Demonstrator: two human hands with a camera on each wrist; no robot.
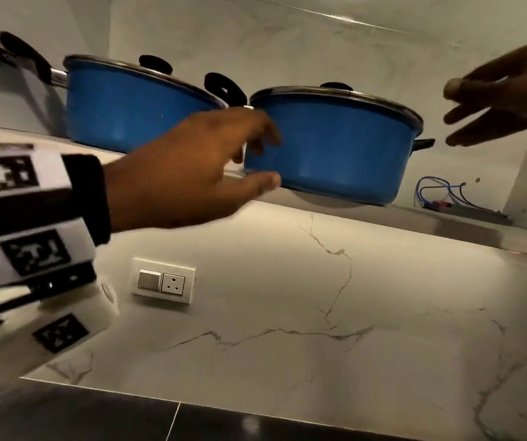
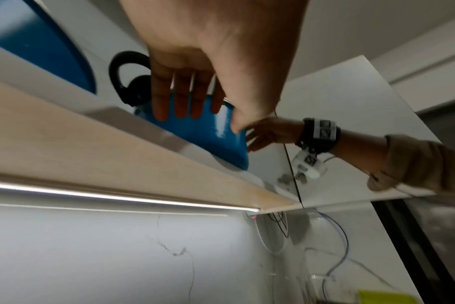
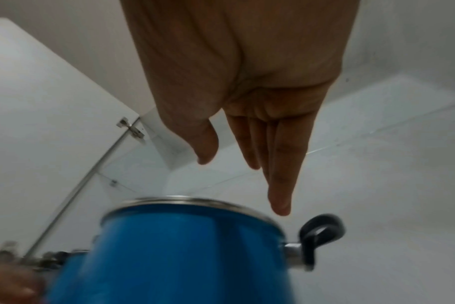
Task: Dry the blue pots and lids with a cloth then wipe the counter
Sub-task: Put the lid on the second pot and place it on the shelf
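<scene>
Two blue pots with steel-rimmed lids and black knobs stand on a high shelf (image 1: 465, 232). The left pot (image 1: 128, 106) stands apart from my hands. My left hand (image 1: 268, 157) lies with straight fingers on the left wall of the right pot (image 1: 335, 148), thumb low on its side; the left wrist view shows the left hand (image 2: 198, 121) flat on that pot (image 2: 203, 144). My right hand (image 1: 451, 114) hovers open just right of the pot's black side handle (image 1: 422, 143), not touching it. From the right wrist, my right hand (image 3: 243, 185) hangs above the pot (image 3: 182, 246) near its handle (image 3: 320, 232).
A steel pot (image 1: 11, 74) stands at the shelf's far left. Loose blue wires (image 1: 440, 192) lie on the shelf right of the pots. A wall socket (image 1: 163, 281) sits in the marble backsplash below. An open cabinet door (image 2: 351, 102) stands on the right. A light strip (image 2: 117, 197) runs under the shelf.
</scene>
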